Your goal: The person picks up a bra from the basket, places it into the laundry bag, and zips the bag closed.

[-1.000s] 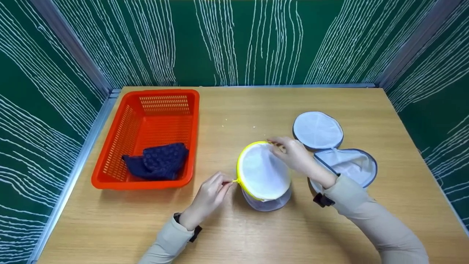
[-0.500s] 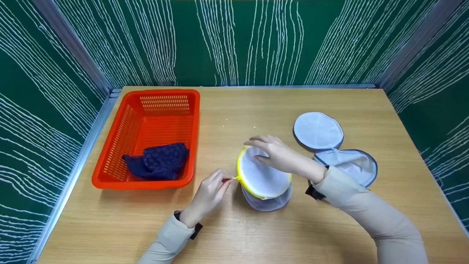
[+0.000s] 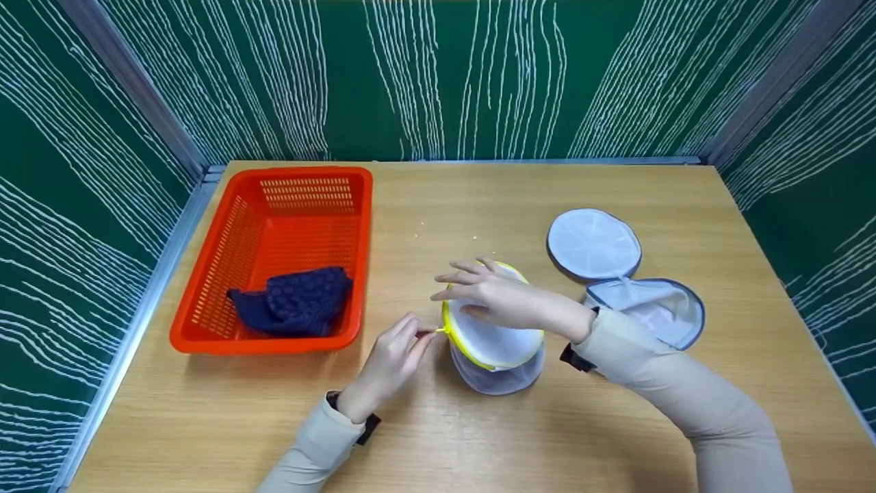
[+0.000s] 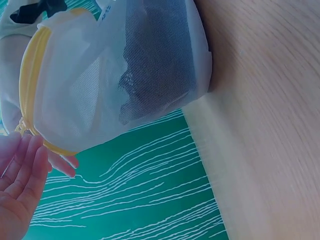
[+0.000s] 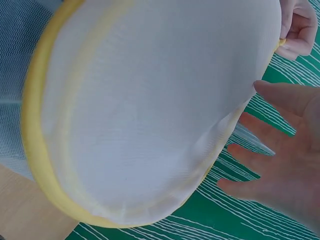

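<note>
A white mesh laundry bag (image 3: 503, 342) with a yellow zip round its lid stands upright on the table. Dark cloth (image 4: 155, 55) shows through its mesh side in the left wrist view. My left hand (image 3: 389, 364) pinches the yellow zip pull (image 3: 442, 331) at the left of the rim. Over the lid spreads my right hand (image 3: 496, 296), its fingers apart and reaching past the rim's far left. In the right wrist view the right thumb (image 5: 280, 95) is right at the lid's edge, while the other fingers lie just outside it.
An orange plastic basket (image 3: 365, 260) stands at the left with a patterned navy cloth (image 3: 304, 301) inside. To the right lies another mesh bag (image 3: 660, 311) with dark edging, gaping, its round lid (image 3: 594, 243) behind it. Green walls with white lines border the table (image 3: 438, 205).
My right hand has moved left along the lid from the far right of the rim, and its fingers have spread. The left hand keeps its pinch on the zip pull, almost unmoved.
</note>
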A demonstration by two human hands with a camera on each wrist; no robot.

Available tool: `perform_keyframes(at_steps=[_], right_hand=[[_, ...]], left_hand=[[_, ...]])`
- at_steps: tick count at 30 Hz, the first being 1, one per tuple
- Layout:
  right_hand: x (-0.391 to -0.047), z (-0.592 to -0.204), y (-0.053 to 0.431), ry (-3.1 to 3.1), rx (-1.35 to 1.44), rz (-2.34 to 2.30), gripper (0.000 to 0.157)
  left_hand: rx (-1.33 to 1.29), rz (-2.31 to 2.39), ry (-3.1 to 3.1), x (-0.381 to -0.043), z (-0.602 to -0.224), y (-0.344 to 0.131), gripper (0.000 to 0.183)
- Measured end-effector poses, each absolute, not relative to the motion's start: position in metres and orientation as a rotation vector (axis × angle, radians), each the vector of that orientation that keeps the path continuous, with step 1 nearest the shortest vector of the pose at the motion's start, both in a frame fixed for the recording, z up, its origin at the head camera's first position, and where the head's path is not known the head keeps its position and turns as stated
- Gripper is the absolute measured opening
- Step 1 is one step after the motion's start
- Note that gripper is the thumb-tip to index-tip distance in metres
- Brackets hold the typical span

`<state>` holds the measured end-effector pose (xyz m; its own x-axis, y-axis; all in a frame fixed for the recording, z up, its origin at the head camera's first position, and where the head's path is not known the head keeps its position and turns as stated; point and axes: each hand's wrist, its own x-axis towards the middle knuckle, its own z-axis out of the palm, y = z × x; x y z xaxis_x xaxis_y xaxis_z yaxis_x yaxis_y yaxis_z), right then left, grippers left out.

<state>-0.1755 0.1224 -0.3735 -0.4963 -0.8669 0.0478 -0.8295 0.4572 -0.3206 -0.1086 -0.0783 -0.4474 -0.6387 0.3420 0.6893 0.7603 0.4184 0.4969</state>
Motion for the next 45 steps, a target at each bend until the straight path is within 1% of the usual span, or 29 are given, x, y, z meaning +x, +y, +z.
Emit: perform_keyframes(at_steps=[9,20,31,45], right_hand=[[-0.176,-0.379,0.121,2.57,-1.611,-0.503,0.028],[-0.179,-0.386,0.126,2.491,-1.601,-0.773,0.013],[-0.18,-0.395,0.136,2.482,-1.573,-0.886,0.014],[-0.182,-0.412,0.156,2.666,-1.448,-1.029,0.016]], left_hand=[[-0.922,-1.12,-2.148,-0.108,-0.447,-0.077,0.021],[-0.929,-1.116,-2.158,-0.108,-0.447,-0.079,0.014],[-0.969,-1.046,-2.175,-0.108,-0.445,-0.079,0.011],[-1.048,-0.985,-2.2,-0.098,-0.451,-0.08,0.015]])
